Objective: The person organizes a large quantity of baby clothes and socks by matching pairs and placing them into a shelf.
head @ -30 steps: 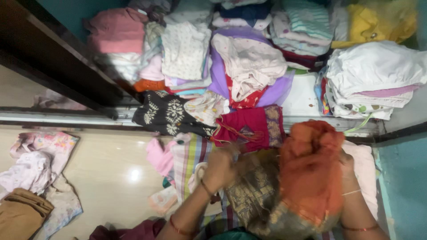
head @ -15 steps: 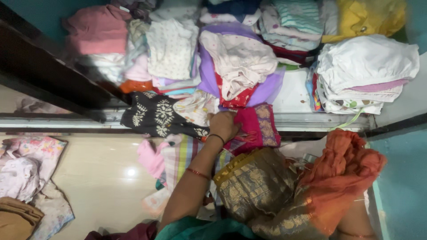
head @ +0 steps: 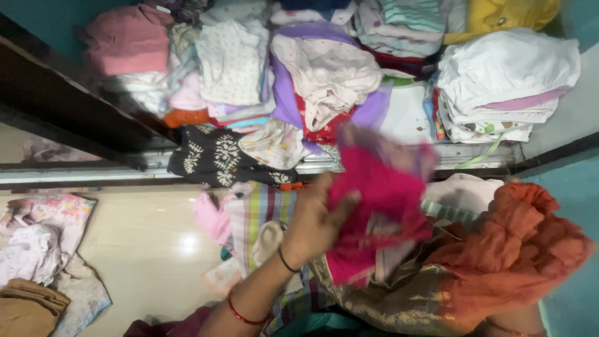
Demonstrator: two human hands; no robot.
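Note:
My left hand (head: 315, 221) grips a magenta cloth (head: 380, 200) with a patterned border, lifted off the shelf edge and blurred by motion. An orange crumpled cloth (head: 511, 249) with a gold brocade garment (head: 387, 299) beneath it fills the lower right. It covers my right hand, of which only a bit of wrist with a bangle (head: 505, 326) shows at the bottom. A black garment with white prints (head: 218, 159) lies on the shelf edge, just left of where the magenta cloth hangs.
The open cupboard shelf (head: 405, 122) holds several stacks of folded clothes: pink (head: 128, 40), white dotted (head: 234, 59), purple (head: 368, 109), white (head: 505, 75). A dark door (head: 56, 106) stands at left. On the cream floor (head: 150, 249) lie a striped cloth (head: 262, 215) and a small clothes pile (head: 43, 249).
My left hand reached to the shelf edge, took hold of the magenta cloth and pulled it up and toward me. The orange cloth shifted to the right.

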